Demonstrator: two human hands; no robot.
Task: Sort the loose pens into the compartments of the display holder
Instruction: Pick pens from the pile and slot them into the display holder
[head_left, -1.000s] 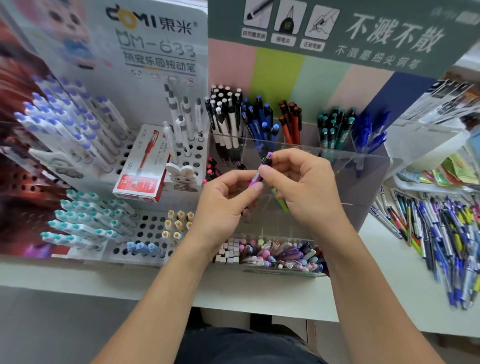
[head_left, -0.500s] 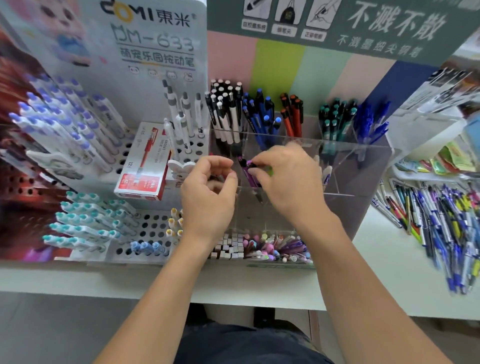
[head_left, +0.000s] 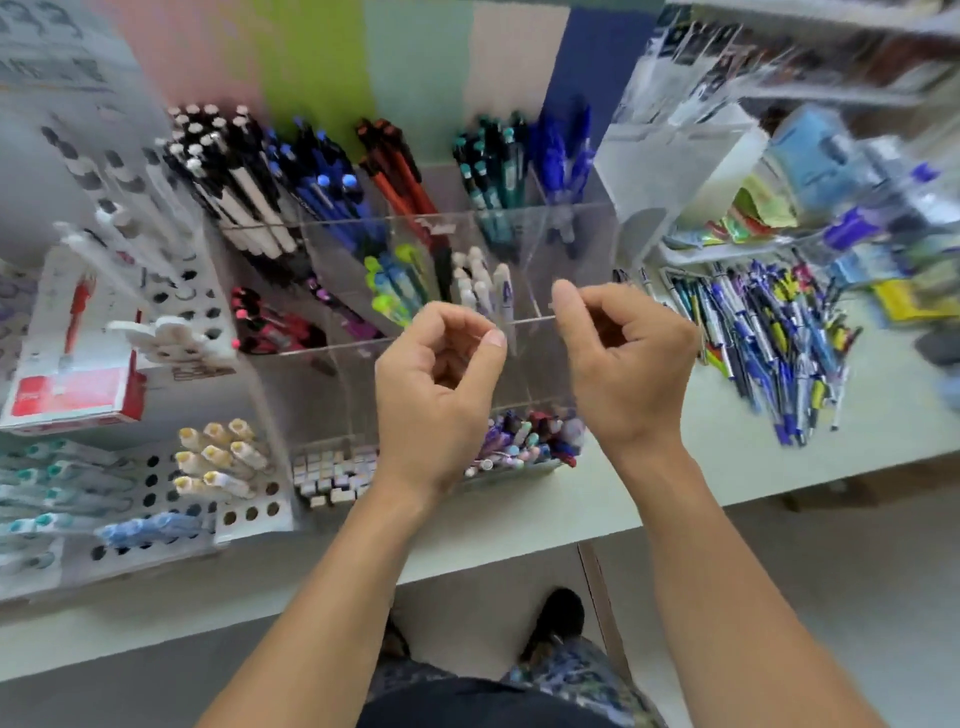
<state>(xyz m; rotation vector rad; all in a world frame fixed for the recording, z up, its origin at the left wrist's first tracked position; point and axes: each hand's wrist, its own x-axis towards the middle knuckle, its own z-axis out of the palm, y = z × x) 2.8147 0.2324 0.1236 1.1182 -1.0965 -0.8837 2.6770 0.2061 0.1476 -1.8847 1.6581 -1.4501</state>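
Observation:
The clear acrylic display holder (head_left: 519, 214) stands in the middle of the view, its compartments holding black, blue, red, teal, pink, green and white pens. A purple pen (head_left: 345, 318) lies in a compartment next to the pink ones. My left hand (head_left: 436, 395) and my right hand (head_left: 623, 364) hover side by side in front of the holder, fingers loosely curled, holding nothing. A pile of loose pens (head_left: 769, 338) lies on the white table to the right of my right hand.
A red and white pen box (head_left: 78, 384) and a perforated white pen stand (head_left: 171, 499) sit to the left. A clear bin (head_left: 675, 171) and packaged goods stand at the back right. The table's front edge (head_left: 519, 540) runs below my wrists.
Both hands held a purple pen and lowered it into the holder. They now hold nothing and have drawn back. The view has swung to the right.

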